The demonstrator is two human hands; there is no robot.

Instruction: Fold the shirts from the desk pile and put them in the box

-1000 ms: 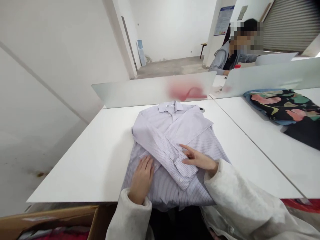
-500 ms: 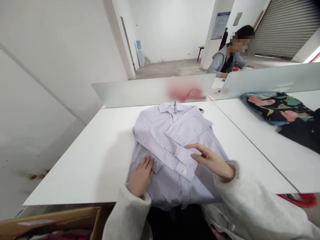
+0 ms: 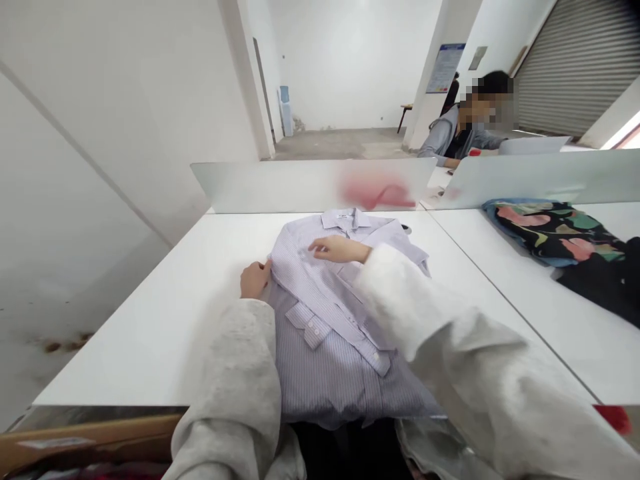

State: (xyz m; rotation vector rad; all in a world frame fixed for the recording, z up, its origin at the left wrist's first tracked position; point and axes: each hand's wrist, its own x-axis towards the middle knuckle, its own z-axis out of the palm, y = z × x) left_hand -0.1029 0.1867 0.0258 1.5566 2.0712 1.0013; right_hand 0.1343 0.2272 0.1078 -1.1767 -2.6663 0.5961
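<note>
A striped, pale purple button-up shirt (image 3: 325, 373) lies on the white table (image 3: 165, 320), collar toward the far side. Both sleeves are folded across its front, their buttoned cuffs near the middle. At the shirt's left edge, by the sleeve fold, my left hand (image 3: 256, 279) has its fingers curled on the fabric. My right hand (image 3: 340, 249) is over the upper chest, just below the collar, fingers bent and slightly apart with nothing held. Its forearm covers part of the right sleeve.
A frosted divider (image 3: 300, 183) runs along the table's back. Folded dark floral cloth (image 3: 560, 230) and black fabric (image 3: 605, 277) lie on the right. A cardboard box (image 3: 100, 433) stands below at front left. Beyond the divider sits a person (image 3: 450, 133) in grey.
My left hand has moved from the cuff up to the shirt's left edge. My right hand has left the sleeve ends, moving up and left over the chest. The seated person now has a white sheet.
</note>
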